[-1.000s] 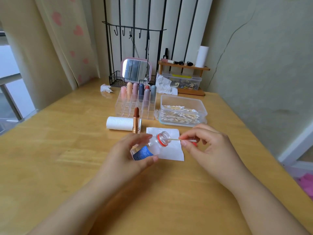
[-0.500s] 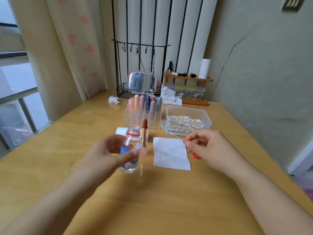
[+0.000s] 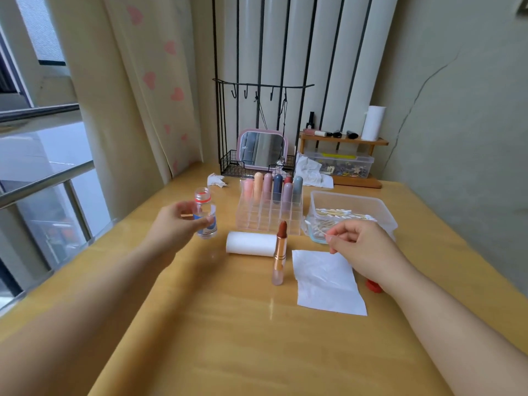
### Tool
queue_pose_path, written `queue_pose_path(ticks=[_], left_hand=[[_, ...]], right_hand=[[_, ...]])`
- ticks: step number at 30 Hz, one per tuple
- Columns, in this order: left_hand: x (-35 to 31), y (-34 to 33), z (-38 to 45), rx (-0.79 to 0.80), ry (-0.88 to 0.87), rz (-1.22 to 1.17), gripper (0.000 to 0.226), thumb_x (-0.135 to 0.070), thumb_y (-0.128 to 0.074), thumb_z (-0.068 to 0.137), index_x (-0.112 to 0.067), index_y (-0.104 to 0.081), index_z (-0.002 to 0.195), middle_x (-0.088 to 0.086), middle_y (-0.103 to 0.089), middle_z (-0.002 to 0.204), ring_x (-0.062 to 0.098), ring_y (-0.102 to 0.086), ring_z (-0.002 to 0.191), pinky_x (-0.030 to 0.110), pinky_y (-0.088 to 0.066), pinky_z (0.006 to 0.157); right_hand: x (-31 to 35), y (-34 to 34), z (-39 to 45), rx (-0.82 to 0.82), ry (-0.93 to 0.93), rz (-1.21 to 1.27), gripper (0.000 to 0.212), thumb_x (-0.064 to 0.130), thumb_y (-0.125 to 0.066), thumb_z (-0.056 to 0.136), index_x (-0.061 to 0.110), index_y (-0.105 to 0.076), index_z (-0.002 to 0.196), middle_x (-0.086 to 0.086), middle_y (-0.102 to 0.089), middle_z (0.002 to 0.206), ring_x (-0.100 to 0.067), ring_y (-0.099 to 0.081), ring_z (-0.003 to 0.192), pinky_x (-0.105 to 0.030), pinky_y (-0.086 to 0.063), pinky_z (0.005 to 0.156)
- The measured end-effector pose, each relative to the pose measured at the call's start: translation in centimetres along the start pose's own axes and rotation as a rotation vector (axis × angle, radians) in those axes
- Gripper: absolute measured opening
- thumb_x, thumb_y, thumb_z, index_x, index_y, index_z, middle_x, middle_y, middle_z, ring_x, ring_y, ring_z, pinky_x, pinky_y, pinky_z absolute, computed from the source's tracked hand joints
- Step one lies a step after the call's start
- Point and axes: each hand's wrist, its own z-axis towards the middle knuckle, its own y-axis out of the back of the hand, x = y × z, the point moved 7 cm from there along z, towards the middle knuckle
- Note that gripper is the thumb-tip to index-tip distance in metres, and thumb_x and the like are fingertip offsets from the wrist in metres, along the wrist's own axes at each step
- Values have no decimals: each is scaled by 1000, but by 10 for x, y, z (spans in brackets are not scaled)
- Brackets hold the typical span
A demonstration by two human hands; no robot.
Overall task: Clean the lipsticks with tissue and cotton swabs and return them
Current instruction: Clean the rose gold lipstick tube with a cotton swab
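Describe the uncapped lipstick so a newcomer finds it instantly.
Start at the clear acrylic grid organizer mid-table. Just in front lies a white paper roll; the open brown-red lipstick with gold tube stands upright at its right end. Unlike the capped pastel lipsticks in the organizer, its bullet is exposed.

Left hand point(image 3: 174, 227) grips the open bottle point(image 3: 205, 214) near the table's point(image 3: 228, 338) left edge. Right hand point(image 3: 363, 247) pinches a swab point(image 3: 315, 228) in front of the swab box point(image 3: 354, 201). Uncapped lipstick point(image 3: 280, 252) stands mid-table, touching the roll point(image 3: 251, 243), tissue point(image 3: 328, 281) just right of it, organizer point(image 3: 270, 212) behind.
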Motion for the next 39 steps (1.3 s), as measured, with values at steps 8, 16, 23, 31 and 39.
queue_pose_path(ticks=[8,16,23,31,39], left_hand=[[28,-20,19,47,51,0,28,-8,-74,80,-10,-62,106,2,-66,93,7,-62,72,13,-44,56],[27,-11,3,-71,22,15,70,-24,-72,82,-11,-36,141,-2,-49,125,13,-53,102,21,-46,79],[-30,-34,-83,-8,-395,81,24,-31,-64,79,-30,-49,98,-10,-58,100,0,-53,81,11,-40,66],[-4,-110,-92,229,-28,127,35,-19,-78,75,-26,-50,95,-11,-58,89,8,-56,85,12,-44,63],[-14,-116,-94,166,-84,16,3,-13,-66,86,-14,-64,85,0,-68,73,8,-65,58,16,-48,56]], right_hand=[[-10,-12,8,2,-12,39,10,13,-62,89,19,-66,84,2,-70,69,-8,-57,65,-9,-37,48],[-12,-18,6,-8,-18,42,7,14,-63,89,19,-66,86,5,-69,67,4,-52,53,-6,-35,46],[-5,-7,-9,-52,-3,122,7,10,-60,90,12,-66,88,-3,-66,68,9,-51,46,-5,-33,44],[-10,3,-29,-55,-18,200,10,9,-59,91,13,-64,84,-2,-65,67,4,-47,41,-9,-32,42],[-8,11,-40,-47,58,317,14,6,-60,89,16,-64,81,5,-65,64,1,-56,58,-7,-40,55]])
